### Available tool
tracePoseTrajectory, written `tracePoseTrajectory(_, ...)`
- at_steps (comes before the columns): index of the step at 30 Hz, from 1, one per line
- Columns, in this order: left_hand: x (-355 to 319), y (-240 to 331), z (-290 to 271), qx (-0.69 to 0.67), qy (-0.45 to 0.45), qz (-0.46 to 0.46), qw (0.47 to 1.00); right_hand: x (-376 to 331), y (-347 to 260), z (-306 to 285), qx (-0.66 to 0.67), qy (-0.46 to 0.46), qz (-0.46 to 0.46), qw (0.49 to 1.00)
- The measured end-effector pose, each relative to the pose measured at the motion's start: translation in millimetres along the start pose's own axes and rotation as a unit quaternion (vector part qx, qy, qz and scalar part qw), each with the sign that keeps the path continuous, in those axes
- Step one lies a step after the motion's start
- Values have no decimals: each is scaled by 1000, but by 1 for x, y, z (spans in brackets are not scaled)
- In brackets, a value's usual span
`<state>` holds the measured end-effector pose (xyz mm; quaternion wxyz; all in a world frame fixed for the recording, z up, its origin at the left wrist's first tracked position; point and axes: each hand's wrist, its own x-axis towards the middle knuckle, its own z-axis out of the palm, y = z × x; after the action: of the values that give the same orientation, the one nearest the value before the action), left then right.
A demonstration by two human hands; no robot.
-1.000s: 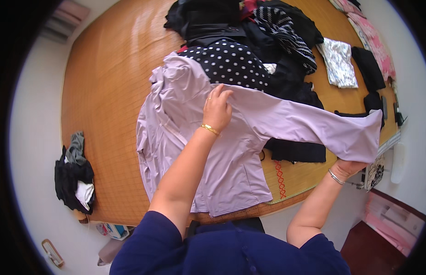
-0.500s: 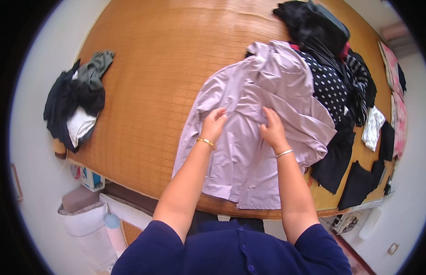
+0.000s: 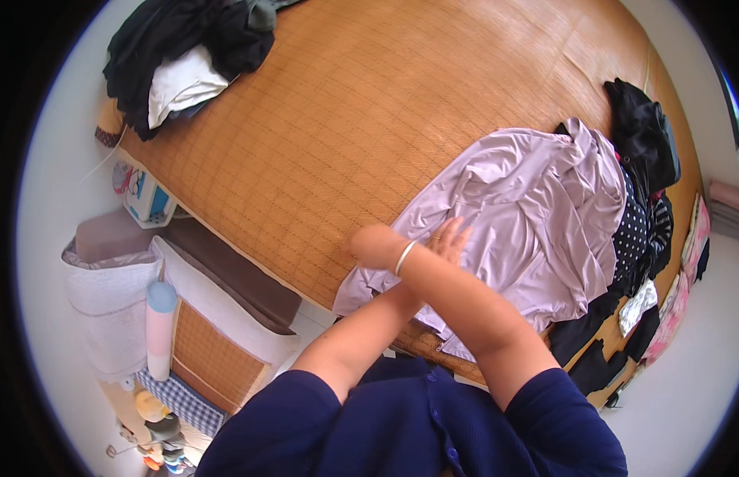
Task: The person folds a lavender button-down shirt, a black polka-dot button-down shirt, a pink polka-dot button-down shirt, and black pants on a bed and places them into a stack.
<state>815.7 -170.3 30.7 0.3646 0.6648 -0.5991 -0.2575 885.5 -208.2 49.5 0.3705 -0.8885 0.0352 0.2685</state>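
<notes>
A pale lilac long-sleeved jacket lies spread and wrinkled on the woven mat covering the bed. My forearms cross over its lower part, the right one on top. My left hand rests on the jacket with its fingers stretched out; the right forearm partly covers it. My right hand, with a silver bangle at the wrist, is over the jacket's left edge. Its fingers are blurred, and whether they grip the cloth is not clear.
Dark clothes with a white piece are heaped at the far left. To the right are a black polka-dot garment, a black pile and folded black clothes. A pink and blue cylinder stands beside the bed at left.
The view has swung left. My right hand has crossed over my left arm to the jacket's left edge, while my left hand has slipped beneath the right forearm, still on the jacket.
</notes>
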Motion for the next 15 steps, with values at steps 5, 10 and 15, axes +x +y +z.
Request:
tracePoseTrajectory(5,4,-25,-7,89,105,-33,990,26,-23,32,-70,-49,-29,996)
tracePoseTrajectory(10,-10,-39,-13,59,112,-82,989,30,-25,30,-132,-118,7,984)
tracePoseTrajectory(15,-22,-40,-21,125,37,-73,989,22,-40,6,144,131,28,980)
